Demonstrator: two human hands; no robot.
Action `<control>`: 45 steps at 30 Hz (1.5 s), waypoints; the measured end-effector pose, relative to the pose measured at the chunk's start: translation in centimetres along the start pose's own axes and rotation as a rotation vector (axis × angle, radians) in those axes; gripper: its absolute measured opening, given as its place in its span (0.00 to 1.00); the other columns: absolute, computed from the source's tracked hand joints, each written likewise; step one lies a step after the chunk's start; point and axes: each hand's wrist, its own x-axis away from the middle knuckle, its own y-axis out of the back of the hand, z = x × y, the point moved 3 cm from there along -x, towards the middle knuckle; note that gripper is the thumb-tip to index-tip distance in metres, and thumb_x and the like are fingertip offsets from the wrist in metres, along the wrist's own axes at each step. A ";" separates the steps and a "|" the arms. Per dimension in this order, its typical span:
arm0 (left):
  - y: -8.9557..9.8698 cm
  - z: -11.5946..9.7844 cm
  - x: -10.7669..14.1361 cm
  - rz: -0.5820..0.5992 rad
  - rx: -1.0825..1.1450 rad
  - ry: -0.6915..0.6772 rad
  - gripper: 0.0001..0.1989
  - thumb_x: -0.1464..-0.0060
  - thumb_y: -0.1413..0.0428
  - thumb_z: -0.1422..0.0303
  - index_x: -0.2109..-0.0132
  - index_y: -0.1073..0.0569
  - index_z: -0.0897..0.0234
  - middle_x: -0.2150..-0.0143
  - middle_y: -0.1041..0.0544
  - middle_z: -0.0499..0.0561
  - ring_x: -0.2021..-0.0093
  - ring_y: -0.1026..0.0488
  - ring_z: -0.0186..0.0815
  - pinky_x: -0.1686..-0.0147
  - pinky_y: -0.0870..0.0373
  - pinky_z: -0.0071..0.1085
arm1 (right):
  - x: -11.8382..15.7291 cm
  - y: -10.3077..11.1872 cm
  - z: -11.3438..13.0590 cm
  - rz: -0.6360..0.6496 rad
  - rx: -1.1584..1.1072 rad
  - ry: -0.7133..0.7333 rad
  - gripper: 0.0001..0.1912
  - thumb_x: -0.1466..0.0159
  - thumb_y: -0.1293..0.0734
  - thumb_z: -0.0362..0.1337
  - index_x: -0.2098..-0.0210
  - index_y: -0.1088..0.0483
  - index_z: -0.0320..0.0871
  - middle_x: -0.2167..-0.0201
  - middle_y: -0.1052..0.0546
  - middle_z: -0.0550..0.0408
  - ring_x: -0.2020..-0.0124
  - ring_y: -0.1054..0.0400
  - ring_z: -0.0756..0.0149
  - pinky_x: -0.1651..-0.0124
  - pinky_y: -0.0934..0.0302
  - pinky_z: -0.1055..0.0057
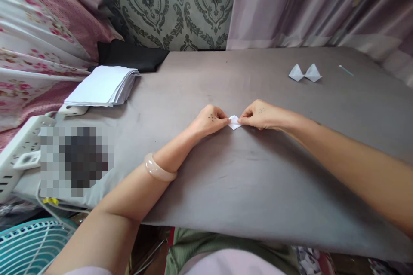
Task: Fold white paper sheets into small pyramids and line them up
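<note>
- here's the left hand [211, 119], thumb and fingers pinched together on the left corner of a small folded paper [235, 123]
- across from it, the right hand [263, 114] nips the opposite corner, thumb pressed to curled fingers, hardly a gap showing
- the folded paper sits right between the two hands, its point toward the near edge, over the middle of the grey worktop [180, 81]; whether it touches down, i can't tell
- left arm stretched from the lower left, back of the hand up, a pale bangle [158, 168] around the forearm
- right arm slanting in from the right, back of the hand up too
- and beyond it, a two-peaked paper shape [312, 73] near a thin stick [346, 70]
</note>
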 end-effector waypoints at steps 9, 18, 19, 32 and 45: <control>-0.4 0.0 -1.2 -0.022 -0.088 0.057 0.08 0.56 0.44 0.67 0.73 0.24 0.68 0.82 0.36 0.46 0.81 0.42 0.28 0.80 0.47 0.27 | -1.4 0.7 1.1 0.082 0.063 -0.026 0.13 0.49 0.26 0.38 0.84 0.31 0.43 0.85 0.32 0.53 0.83 0.40 0.70 0.78 0.43 0.70; -0.4 -0.6 -1.6 0.102 -0.149 0.047 0.10 0.54 0.45 0.68 0.80 0.32 0.65 0.85 0.45 0.43 0.82 0.47 0.27 0.80 0.50 0.28 | -3.5 1.3 2.8 0.249 0.127 -0.126 0.11 0.54 0.26 0.26 0.85 0.31 0.39 0.84 0.30 0.55 0.76 0.30 0.67 0.75 0.39 0.74; -0.4 -0.5 -1.6 0.097 -0.154 0.040 0.10 0.54 0.45 0.68 0.79 0.32 0.65 0.84 0.43 0.44 0.81 0.46 0.27 0.80 0.49 0.28 | -3.8 1.3 2.9 0.243 0.121 -0.125 0.10 0.54 0.26 0.26 0.84 0.30 0.39 0.84 0.31 0.55 0.76 0.31 0.67 0.75 0.39 0.74; -0.7 0.2 -1.9 -0.041 -0.085 0.024 0.12 0.51 0.41 0.60 0.65 0.28 0.64 0.72 0.30 0.45 0.75 0.38 0.28 0.75 0.45 0.24 | -4.5 1.7 4.3 0.251 0.129 -0.035 0.10 0.55 0.27 0.32 0.83 0.33 0.39 0.87 0.34 0.63 0.83 0.38 0.74 0.76 0.42 0.75; 0.3 -1.3 -2.8 0.152 -0.199 0.183 0.11 0.53 0.39 0.62 0.68 0.31 0.63 0.76 0.33 0.45 0.76 0.38 0.30 0.76 0.46 0.27 | -0.8 1.1 -1.3 0.174 -0.314 -0.088 0.15 0.50 0.23 0.38 0.82 0.33 0.40 0.86 0.31 0.57 0.83 0.36 0.73 0.78 0.35 0.76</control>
